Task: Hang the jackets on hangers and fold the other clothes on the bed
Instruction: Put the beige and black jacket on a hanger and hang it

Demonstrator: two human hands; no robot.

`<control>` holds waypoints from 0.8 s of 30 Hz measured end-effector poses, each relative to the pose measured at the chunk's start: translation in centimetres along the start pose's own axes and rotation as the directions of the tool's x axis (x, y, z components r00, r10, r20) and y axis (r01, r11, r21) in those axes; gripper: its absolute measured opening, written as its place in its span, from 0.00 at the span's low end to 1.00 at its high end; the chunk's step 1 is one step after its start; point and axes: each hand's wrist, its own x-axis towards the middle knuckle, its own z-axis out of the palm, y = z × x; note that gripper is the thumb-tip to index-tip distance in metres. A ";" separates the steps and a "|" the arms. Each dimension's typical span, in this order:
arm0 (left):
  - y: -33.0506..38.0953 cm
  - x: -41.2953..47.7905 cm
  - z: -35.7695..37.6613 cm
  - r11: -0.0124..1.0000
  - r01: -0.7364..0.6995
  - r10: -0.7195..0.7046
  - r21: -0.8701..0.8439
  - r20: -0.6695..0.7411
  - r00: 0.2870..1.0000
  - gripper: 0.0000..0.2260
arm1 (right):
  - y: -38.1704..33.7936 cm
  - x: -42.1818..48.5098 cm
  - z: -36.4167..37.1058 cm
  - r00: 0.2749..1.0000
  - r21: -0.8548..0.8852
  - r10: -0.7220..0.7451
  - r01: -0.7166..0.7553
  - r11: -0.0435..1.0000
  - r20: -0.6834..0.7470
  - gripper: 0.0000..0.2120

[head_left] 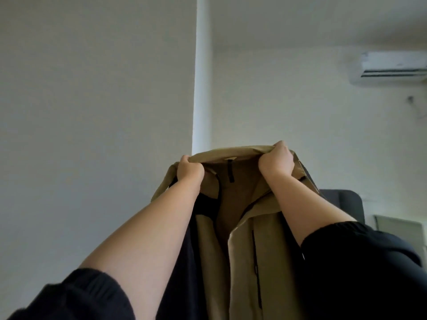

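A tan jacket (pixel 245 239) with black zips and a black loop at the neck hangs open-fronted in the air in front of me. My left hand (pixel 190 170) grips the left end of its collar. My right hand (pixel 276 161) grips the collar's right end, so the collar is stretched between both fists at about head height. Dark fabric shows beside the jacket on the left, under my left arm. No hanger shows in the view, and the bed is out of sight.
A white wall corner with a bright vertical strip (pixel 201 75) runs up behind the jacket. An air conditioner (pixel 392 66) is mounted high on the right wall. A dark grey chair back (pixel 344 204) and a pale panel (pixel 399 229) stand at the lower right.
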 end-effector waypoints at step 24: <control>-50.7 -7.6 15.0 0.789 0.358 -0.614 0.499 0.632 0.473 0.35 | 45.9 -12.6 19.7 0.764 -0.305 0.575 -0.496 0.813 0.292 0.31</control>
